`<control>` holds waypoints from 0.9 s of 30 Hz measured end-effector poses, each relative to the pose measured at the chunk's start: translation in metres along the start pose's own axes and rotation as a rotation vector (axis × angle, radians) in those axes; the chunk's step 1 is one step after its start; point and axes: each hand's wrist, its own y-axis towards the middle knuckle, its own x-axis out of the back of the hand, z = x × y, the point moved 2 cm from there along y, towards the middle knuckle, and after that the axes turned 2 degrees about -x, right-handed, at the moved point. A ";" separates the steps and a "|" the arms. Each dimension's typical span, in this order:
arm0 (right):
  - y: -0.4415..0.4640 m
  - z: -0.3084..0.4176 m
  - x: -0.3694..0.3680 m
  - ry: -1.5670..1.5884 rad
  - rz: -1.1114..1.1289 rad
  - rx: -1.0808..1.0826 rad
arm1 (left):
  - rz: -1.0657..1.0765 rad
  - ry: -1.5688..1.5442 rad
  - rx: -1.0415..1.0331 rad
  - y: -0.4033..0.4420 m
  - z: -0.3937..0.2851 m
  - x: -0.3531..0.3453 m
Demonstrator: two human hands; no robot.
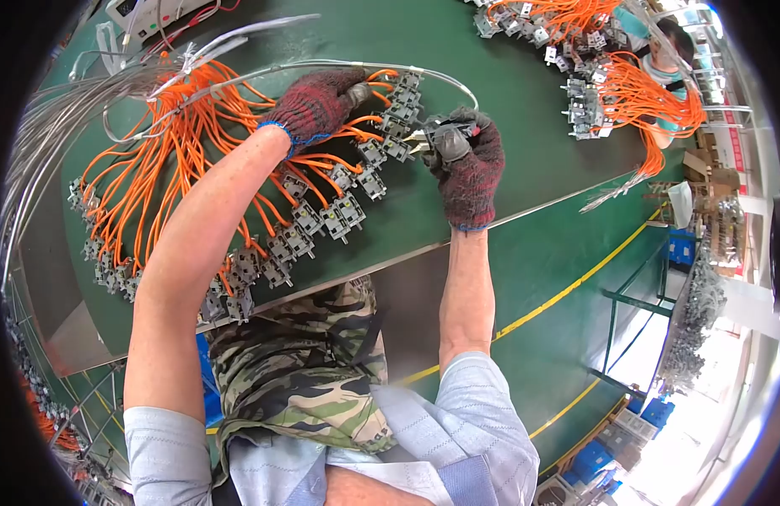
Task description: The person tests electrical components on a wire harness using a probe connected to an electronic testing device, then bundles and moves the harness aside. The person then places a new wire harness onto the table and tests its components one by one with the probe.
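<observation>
My left hand (315,103), in a dark red and grey knit glove, reaches over a bundle of orange cables (183,126). Its fingers are closed around some of the cables, and orange ends emerge beside the fingertips. My right hand (470,173), gloved alike, is closed on a small grey thing with a pale metallic tip (418,141); the fingers hide most of it. Grey connectors (402,101) on the cable ends lie just left of it. A thin whitish cable (356,64) arcs above both hands, down toward the right one. More connectors (305,223) fan out near the table edge.
The green table (508,84) ends at a metal edge in front of my body. Grey wires (44,143) spill over its left side. An instrument box (149,17) stands at the back left. Another orange cable bundle (634,93) lies at the right, near another person (664,51).
</observation>
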 end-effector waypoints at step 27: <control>-0.028 -0.021 -0.032 -0.111 -0.107 0.166 | -0.006 -0.034 -0.030 0.000 0.002 -0.002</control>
